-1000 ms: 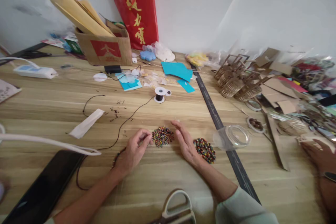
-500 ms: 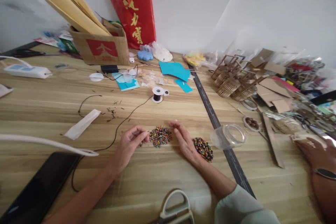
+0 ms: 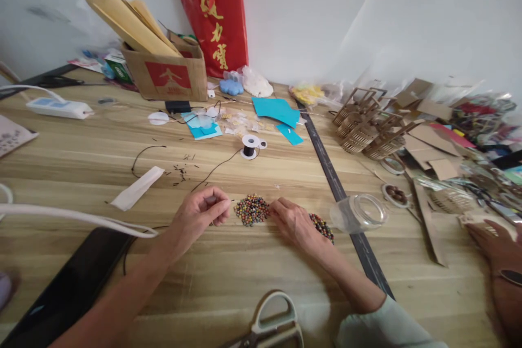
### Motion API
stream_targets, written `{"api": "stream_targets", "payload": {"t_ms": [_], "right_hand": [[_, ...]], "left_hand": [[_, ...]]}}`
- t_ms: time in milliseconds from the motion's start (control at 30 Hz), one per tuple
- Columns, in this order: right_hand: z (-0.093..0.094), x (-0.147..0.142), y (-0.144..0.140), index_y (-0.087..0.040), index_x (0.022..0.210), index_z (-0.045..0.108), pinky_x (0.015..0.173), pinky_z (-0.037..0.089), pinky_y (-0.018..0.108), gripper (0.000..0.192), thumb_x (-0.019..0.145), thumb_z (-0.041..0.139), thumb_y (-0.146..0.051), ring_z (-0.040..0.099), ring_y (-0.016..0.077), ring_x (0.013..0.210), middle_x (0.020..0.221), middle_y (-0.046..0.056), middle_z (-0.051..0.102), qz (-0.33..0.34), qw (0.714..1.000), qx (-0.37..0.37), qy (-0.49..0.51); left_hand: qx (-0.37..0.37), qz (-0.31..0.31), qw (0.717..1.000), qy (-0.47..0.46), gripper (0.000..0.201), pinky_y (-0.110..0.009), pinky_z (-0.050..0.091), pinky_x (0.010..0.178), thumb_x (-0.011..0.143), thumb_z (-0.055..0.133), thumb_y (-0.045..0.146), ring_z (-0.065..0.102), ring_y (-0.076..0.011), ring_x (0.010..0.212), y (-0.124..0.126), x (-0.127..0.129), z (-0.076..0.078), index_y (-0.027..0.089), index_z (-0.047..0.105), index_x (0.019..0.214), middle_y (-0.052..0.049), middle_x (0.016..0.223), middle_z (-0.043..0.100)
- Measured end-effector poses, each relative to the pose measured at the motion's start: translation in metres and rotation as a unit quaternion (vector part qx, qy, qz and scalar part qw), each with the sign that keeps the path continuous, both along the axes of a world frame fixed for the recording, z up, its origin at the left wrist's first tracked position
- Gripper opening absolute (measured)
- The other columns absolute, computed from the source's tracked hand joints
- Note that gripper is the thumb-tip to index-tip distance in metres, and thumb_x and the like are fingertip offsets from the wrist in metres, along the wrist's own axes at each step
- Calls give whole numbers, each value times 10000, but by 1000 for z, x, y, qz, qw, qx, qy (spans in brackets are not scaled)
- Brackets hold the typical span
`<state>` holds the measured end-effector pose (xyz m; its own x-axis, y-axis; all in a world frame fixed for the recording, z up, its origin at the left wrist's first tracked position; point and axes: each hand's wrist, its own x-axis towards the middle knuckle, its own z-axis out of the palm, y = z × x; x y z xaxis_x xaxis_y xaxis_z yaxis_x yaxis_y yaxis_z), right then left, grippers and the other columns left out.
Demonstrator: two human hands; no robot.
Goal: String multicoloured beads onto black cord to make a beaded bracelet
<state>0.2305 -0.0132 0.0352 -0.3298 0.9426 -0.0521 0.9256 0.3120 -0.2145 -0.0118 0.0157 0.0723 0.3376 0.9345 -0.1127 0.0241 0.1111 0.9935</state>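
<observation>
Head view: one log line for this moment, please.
left hand: pinching cord | right hand: resting at bead pile | jar: on its side

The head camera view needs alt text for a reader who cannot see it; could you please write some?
A person's left hand pinches a thin black cord beside a small pile of coloured beads on a wooden table, while the right hand rests between that pile and a second bead pile. A clear jar lies on its side nearby.
</observation>
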Motion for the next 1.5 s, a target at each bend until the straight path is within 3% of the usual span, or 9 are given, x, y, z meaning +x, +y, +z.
{"api": "stream_targets", "payload": {"t_ms": [267, 533, 700, 800, 1000, 1100, 1267, 1500], "right_hand": [[-1, -2, 2, -155, 910, 597, 687, 381, 247, 104, 941, 501, -128, 597, 167, 818, 888, 57, 629, 13, 998, -15, -56], [4, 5, 4, -169, 875, 579, 601, 321, 235, 154, 969, 462, -135, 588, 134, 710, 815, 25, 619, -12, 999, -31, 5], [6, 4, 4, -171, 874, 576, 578, 311, 236, 144, 950, 476, -102, 586, 131, 687, 809, 25, 613, -11, 999, -33, 11], [7, 3, 3, -175, 874, 579, 595, 336, 236, 149, 945, 472, -100, 593, 131, 708, 831, 30, 619, -4, 999, -36, 27], [7, 0, 2, -173, 901, 590, 641, 368, 237, 119, 907, 512, -83, 609, 147, 773, 875, 39, 628, 2, 999, -37, 11], [8, -2, 3, -168, 920, 589, 650, 372, 243, 113, 907, 517, -82, 613, 159, 802, 900, 45, 626, 1, 999, -47, 0], [6, -6, 2, -166, 916, 580, 644, 373, 251, 92, 928, 508, -110, 612, 166, 792, 899, 51, 627, 6, 999, -44, -19], [-3, -7, 2, -165, 927, 592, 660, 405, 249, 132, 904, 499, -74, 612, 175, 778, 882, 74, 639, 17, 999, -11, -48]], "left_hand": [[-21, -24, 999, 2, 201, -210, 435, 534, 783, 652, 322, 521, -92, 543, 2, -8, 6, 165, 556, 705, 26, 609, 603], [-41, -109, 993, 28, 183, -233, 440, 602, 796, 595, 324, 531, -116, 601, -12, 16, -18, 163, 556, 718, 14, 635, 597], [86, -136, 970, 183, 114, -241, 412, 602, 789, 535, 175, 551, -142, 628, -39, 37, -39, 168, 587, 687, -9, 665, 625], [185, -168, 934, 256, 122, -251, 418, 650, 790, 536, 113, 568, -148, 654, -51, 41, -48, 175, 618, 725, -19, 708, 656], [261, -233, 874, 336, 126, -261, 423, 664, 840, 555, 129, 609, -174, 714, -57, 45, -51, 165, 649, 766, -48, 774, 686], [271, -254, 860, 350, 136, -264, 420, 669, 855, 548, 139, 613, -179, 728, -54, 47, -47, 164, 655, 775, -50, 782, 689], [230, -235, 890, 315, 145, -244, 407, 636, 840, 546, 127, 598, -157, 674, -50, 47, -48, 173, 669, 778, -27, 732, 683], [153, -142, 954, 217, 119, -225, 389, 572, 792, 549, 132, 543, -134, 586, -46, 46, -67, 172, 640, 727, -6, 653, 643]]}}
